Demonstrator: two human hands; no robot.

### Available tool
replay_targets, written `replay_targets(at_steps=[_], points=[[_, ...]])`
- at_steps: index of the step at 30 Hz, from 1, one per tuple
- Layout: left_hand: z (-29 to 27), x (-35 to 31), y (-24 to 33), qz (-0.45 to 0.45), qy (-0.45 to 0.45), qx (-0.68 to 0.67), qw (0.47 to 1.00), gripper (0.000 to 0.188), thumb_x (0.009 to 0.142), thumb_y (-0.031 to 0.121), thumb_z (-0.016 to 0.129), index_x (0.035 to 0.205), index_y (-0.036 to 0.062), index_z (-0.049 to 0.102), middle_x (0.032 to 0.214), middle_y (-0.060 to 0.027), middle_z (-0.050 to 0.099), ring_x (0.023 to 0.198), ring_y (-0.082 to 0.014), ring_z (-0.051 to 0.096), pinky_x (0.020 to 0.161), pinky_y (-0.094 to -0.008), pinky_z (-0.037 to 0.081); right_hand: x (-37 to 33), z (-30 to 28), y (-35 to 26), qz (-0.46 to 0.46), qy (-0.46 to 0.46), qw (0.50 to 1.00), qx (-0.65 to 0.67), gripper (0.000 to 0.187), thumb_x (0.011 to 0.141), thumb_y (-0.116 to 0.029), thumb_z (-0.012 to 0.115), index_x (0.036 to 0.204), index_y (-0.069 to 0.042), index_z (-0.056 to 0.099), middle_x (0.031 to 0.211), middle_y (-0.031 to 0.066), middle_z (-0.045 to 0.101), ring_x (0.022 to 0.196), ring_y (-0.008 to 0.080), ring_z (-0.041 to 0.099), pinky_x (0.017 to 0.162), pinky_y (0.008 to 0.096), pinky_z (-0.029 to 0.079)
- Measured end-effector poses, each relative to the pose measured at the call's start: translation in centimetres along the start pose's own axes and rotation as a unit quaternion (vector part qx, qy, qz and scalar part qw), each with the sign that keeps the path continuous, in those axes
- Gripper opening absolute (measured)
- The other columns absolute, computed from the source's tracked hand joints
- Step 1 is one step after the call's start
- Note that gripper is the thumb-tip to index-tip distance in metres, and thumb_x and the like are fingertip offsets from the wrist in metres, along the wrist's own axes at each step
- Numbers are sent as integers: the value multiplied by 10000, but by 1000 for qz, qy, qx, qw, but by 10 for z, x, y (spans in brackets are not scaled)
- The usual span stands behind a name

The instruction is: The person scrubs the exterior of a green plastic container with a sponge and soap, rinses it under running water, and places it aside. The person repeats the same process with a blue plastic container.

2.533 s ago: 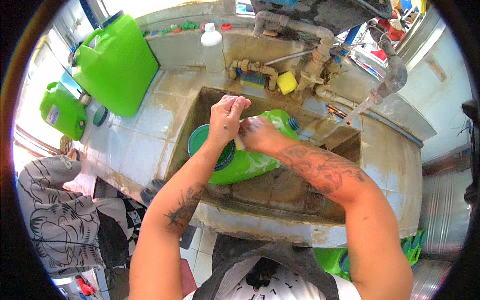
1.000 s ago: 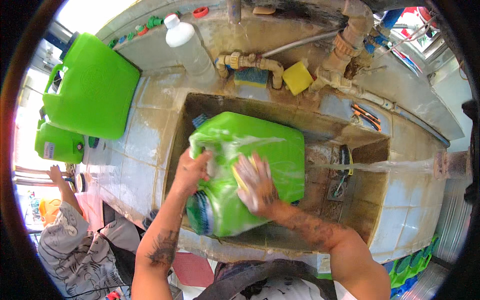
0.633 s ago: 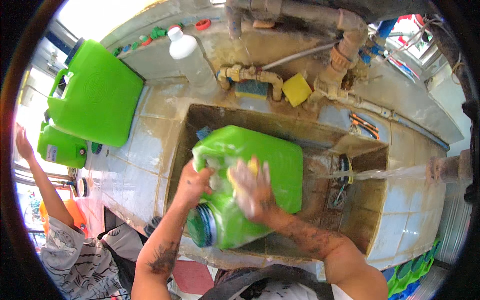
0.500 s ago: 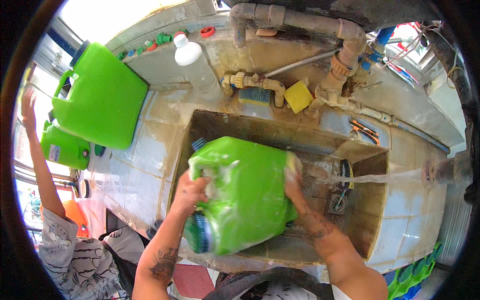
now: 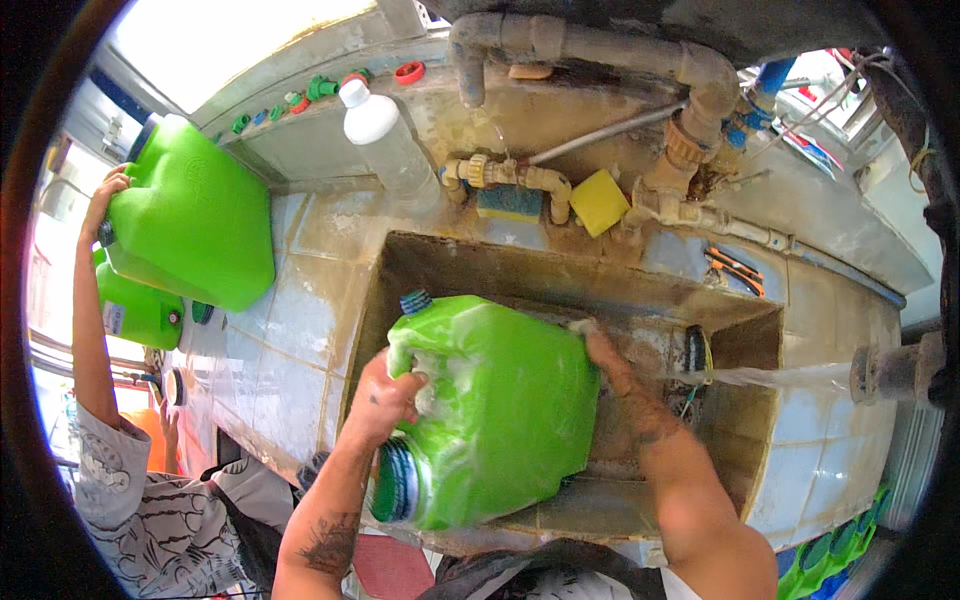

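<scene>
A soapy green jug (image 5: 520, 385) lies tilted over the sink (image 5: 400, 262), its wide dark-green cap toward me and a smaller cap (image 5: 415, 301) at the far side. Suds cover the area round its handle. My left hand (image 5: 383, 398) is closed round that handle. Against the far right edge of the jug's base rests my right hand (image 5: 603, 350); its fingertips are foamy and partly hidden, so whether they hold a sponge cannot be made out. Water (image 5: 785, 375) streams from a pipe outlet (image 5: 895, 373) at the right into the sink, beyond my right forearm.
At the left a co-worker's hand (image 5: 108, 190) holds another green jug (image 5: 200, 225) on the tiled counter; a smaller green jug (image 5: 140, 310) stands nearer. Behind the sink are a clear bottle (image 5: 395, 150), a yellow sponge (image 5: 600, 203), pipes (image 5: 590, 45) and an orange-handled tool (image 5: 733, 272).
The jug in my left hand has turned slightly and shifted a little nearer. My right hand has slid slightly along its base edge. The co-worker's hand has come onto the left jug, now tilted.
</scene>
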State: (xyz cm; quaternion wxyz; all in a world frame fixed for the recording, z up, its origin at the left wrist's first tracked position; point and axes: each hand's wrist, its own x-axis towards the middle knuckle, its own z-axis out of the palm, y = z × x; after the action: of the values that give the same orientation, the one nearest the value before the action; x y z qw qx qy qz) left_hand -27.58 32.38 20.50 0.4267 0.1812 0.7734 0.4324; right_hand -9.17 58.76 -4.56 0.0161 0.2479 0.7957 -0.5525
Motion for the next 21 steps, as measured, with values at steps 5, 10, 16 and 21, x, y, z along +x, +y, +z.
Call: replay_targets(at_steps=[5,10,16,21], points=[[32,4,6,52,-41,13,998,332,825,116,575,1137,6,599,828,-71,643,547,-142,563,471,-294,471,-5,-16,-130,-364,178,914,-4,305,987,-134,525,1219,38,624,1313,212,604,1254,383,540,1086,418,419],[0,14,-11,31,-12,7,999,235,834,110,600,1056,34,596,671,-11,546,489,-131,516,444,-288,466,-32,-2,-4,-79,49,987,131,364,1004,-156,498,1313,5,603,1333,204,614,1241,327,583,1075,401,436],[48,11,18,94,-75,74,990,312,828,112,590,1122,8,597,804,-79,634,558,-163,587,483,-320,499,-23,-26,-162,-363,234,901,-25,302,915,-225,574,1135,-43,672,1124,175,652,1080,357,601,983,451,469],[78,-4,35,158,-90,113,977,302,827,95,590,1107,-18,597,774,-79,635,531,-157,576,479,-327,510,-64,-15,-223,-405,262,814,-325,218,895,-243,573,995,-78,674,1007,144,610,960,357,560,844,484,468]])
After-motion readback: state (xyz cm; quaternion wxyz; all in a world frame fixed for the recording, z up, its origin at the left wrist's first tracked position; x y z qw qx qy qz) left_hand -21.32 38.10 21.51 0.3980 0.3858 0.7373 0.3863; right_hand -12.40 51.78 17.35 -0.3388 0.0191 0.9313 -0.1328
